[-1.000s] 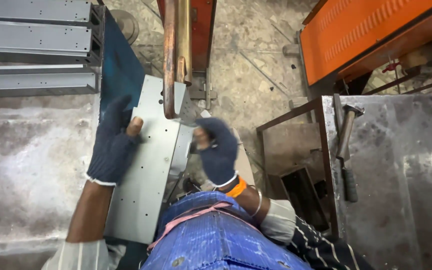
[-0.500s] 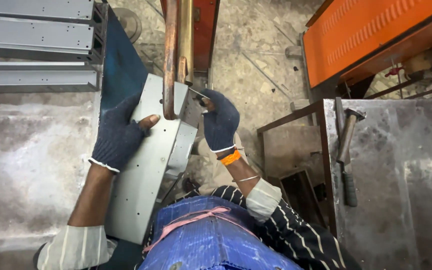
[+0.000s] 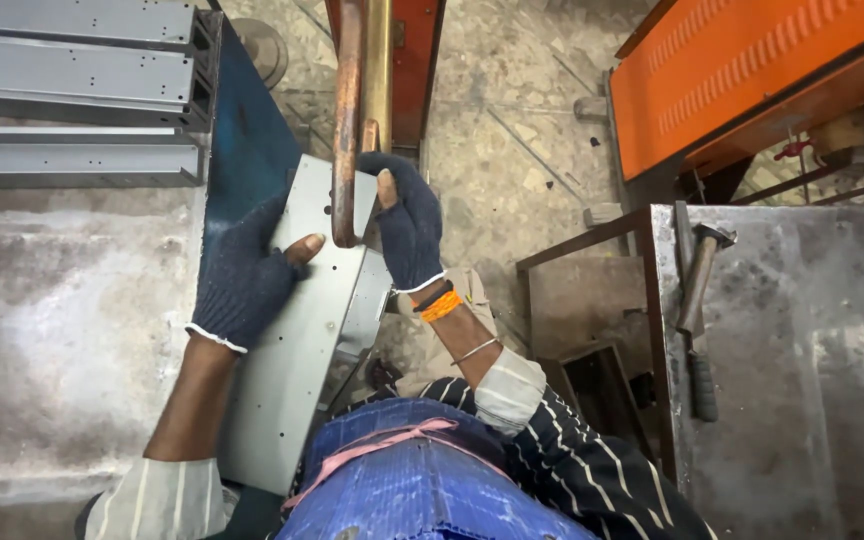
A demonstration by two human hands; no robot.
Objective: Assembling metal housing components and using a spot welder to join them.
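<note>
Blue knitted gloves are worn on both hands. The left hand (image 3: 244, 280) is laid flat and open on the grey metal panel (image 3: 297, 380), whose long axis runs away from the body. The right hand (image 3: 407, 225), nearer the copper arm (image 3: 346, 120), is closed around the panel's far edge. Stacked grey channels (image 3: 72, 90) are seen at upper left.

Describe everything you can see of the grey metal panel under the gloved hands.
The grey metal panel is a long, flat sheet-metal piece with small punched holes and a folded edge on its right side. It runs from the copper-coloured curved arm down toward the person's body, slightly slanted. The left hand presses flat on its surface; the right hand is at its top right corner beside the arm's tip.
</note>
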